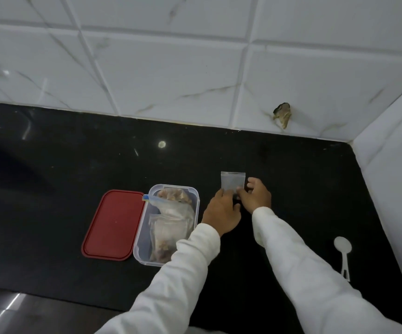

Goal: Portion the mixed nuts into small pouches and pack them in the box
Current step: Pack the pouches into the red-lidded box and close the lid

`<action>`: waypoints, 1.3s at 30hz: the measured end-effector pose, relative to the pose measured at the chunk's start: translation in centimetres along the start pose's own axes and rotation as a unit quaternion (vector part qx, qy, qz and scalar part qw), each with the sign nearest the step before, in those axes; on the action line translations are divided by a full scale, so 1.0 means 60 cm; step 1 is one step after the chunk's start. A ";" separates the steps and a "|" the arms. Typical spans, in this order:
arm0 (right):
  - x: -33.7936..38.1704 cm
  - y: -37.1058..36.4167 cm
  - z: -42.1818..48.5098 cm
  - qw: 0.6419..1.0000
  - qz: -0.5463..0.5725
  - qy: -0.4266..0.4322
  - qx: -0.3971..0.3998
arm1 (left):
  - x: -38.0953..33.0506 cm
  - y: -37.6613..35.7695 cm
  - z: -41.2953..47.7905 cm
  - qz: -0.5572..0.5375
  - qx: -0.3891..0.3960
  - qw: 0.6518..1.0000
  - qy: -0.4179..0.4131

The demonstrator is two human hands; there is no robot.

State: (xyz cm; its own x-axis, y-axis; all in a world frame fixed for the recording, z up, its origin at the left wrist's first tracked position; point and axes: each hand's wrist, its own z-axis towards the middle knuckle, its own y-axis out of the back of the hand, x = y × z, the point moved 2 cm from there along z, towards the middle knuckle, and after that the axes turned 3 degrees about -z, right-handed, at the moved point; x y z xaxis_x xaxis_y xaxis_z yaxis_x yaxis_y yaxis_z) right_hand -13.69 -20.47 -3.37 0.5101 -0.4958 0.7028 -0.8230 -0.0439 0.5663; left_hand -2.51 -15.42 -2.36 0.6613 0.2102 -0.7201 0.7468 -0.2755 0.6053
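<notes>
Polished black stone forms the table [50, 169], which fills the lower two thirds of the frame and catches a few spots of light. Nearest, at the bottom edge, two white sleeves [303, 273] reach in from the lower centre and lower right. At lower right a white plastic spoon [342, 251] lies on the table, bowl pointing away, well apart from everything else. Left of centre sits a clear plastic box [139, 239] with no cover on it. Inside it lies a large zip bag [171, 213] of mixed nuts, crumpled, its blue zip end poking over the left rim. A red lid [113, 225] lies flat just beside the box on its left, touching or nearly touching it.

A little farther in, right of the box, the left hand [221, 210] and the right hand [255, 197] meet. Fingers of both are curled onto the lower edge of a small pouch [233, 180], the left at its lower left corner, the right at its lower right. This translucent pouch sits just above centre-right. Whether it lies flat or is lifted I cannot tell, nor what it holds.

Beyond, white marbled wall tiles [171, 68] run across the top, with a ragged hole [282, 114] at the right.
</notes>
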 end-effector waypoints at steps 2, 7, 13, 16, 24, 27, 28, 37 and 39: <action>0.000 -0.007 0.019 0.999 -0.013 -0.020 0.021 | 0.005 -0.013 0.013 0.005 0.016 1.000 0.015; -0.001 -0.013 0.043 0.998 0.015 -0.050 0.046 | 0.014 -0.029 0.031 0.014 0.024 0.999 0.035; -0.005 -0.003 0.047 0.998 0.034 -0.037 0.042 | 0.022 -0.037 0.033 0.052 0.028 0.998 0.034; -0.008 0.004 0.043 0.999 0.023 0.017 0.040 | 0.021 -0.032 0.024 0.080 0.020 0.996 0.026; -0.018 0.037 -0.006 0.994 0.069 0.072 0.048 | -0.005 -0.005 0.015 -0.141 -0.168 0.975 -0.032; -0.011 0.059 -0.038 0.989 0.077 0.105 0.064 | -0.017 0.009 0.008 -0.283 -0.178 0.941 -0.047; -0.009 0.067 -0.049 0.988 0.078 0.117 0.069 | -0.020 0.012 0.004 -0.316 -0.177 0.931 -0.053; -0.003 0.104 -0.135 0.976 0.169 0.138 0.018 | -0.054 0.034 -0.057 -0.428 -0.094 0.897 -0.056; -0.002 0.102 -0.150 0.974 0.182 0.137 0.012 | -0.055 0.034 -0.069 -0.428 -0.095 0.897 -0.059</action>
State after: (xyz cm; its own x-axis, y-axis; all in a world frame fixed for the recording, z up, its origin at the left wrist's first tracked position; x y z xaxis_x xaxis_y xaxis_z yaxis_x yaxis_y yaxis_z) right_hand -16.55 -12.86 3.88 0.2285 -0.2324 0.9454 -0.9657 0.0692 0.2504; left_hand -2.87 -12.82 2.67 -0.1632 0.1641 -0.9728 0.9834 0.1067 -0.1470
